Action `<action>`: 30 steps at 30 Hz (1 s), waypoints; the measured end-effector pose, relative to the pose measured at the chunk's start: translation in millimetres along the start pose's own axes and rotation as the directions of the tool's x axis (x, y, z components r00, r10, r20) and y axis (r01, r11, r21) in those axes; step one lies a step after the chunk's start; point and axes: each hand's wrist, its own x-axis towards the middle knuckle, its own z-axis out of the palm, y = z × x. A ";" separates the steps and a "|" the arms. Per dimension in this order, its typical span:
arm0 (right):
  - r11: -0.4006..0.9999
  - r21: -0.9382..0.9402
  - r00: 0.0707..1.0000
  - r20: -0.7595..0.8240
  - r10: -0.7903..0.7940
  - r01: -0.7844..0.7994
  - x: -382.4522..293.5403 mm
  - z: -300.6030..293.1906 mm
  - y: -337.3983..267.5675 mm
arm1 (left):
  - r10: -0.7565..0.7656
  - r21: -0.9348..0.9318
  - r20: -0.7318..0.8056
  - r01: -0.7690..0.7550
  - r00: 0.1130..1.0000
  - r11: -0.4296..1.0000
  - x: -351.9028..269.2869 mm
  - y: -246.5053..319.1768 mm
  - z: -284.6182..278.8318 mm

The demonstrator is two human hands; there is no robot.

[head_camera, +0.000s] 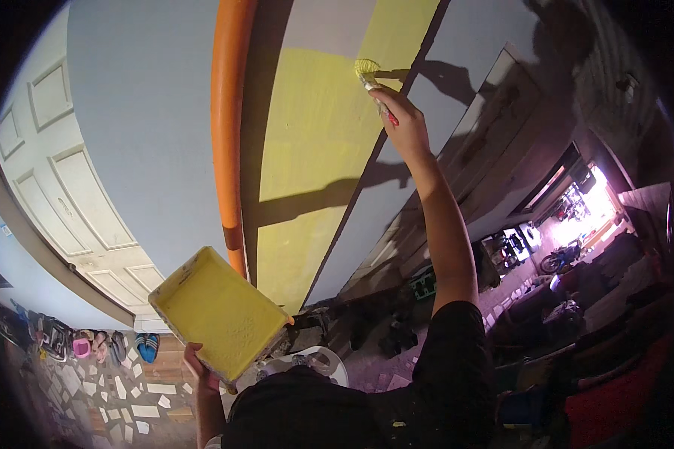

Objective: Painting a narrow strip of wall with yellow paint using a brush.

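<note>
My right hand point(402, 115) grips a paintbrush point(365, 72) with a red-tipped handle, its bristles coated in yellow. The brush head meets the wall at the upper edge of a yellow painted panel point(314, 134). Above that edge lies a pale greyish-pink unpainted patch point(326, 25), with a yellow strip point(399, 28) beside it. Low on the left, my left hand point(202, 367) holds a paint tray point(219, 308) by its near edge. Yellow paint coats the tray's inside, and the tray is tilted in view.
An orange pipe point(229, 112) runs along the panel's left side. Blue-grey wall point(140, 112) and a white panelled door point(84, 196) stand left. Slippers point(147, 347) lie on a floor of broken tiles point(145, 411). A white plastic chair or stool point(337, 367) is close below me. A motorcycle point(559, 260) stands far right.
</note>
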 end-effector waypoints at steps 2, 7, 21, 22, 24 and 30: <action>0.999 0.024 0.999 -0.038 -0.024 0.024 2.1 -10.1 -5.4 | 0.002 0.020 -0.009 -0.001 1.000 1.000 -4.7 1.4 2.0; 0.987 0.000 0.954 -0.257 -0.155 0.161 36.3 -57.5 -21.5 | -0.011 0.029 -0.019 0.011 1.000 1.000 -13.9 3.9 6.6; 0.895 -0.239 0.793 -0.416 -0.446 0.378 208.5 -82.3 -3.9 | 0.086 0.018 -0.048 -0.086 0.995 0.996 -20.0 2.5 -2.8; 0.917 -0.219 0.829 -0.394 -0.396 0.334 217.6 -81.3 -1.5 | 0.094 0.011 -0.047 -0.094 0.994 0.996 -18.4 1.8 -7.5; 0.935 -0.200 0.860 -0.372 -0.350 0.294 235.5 -79.6 5.7 | 0.072 -0.030 0.009 -0.072 0.997 0.997 -13.7 -0.8 -14.3; 0.948 -0.201 0.849 -0.427 -0.313 0.248 270.6 -75.3 25.6 | 0.085 -0.141 0.029 -0.080 0.996 0.987 -11.5 -3.0 -11.6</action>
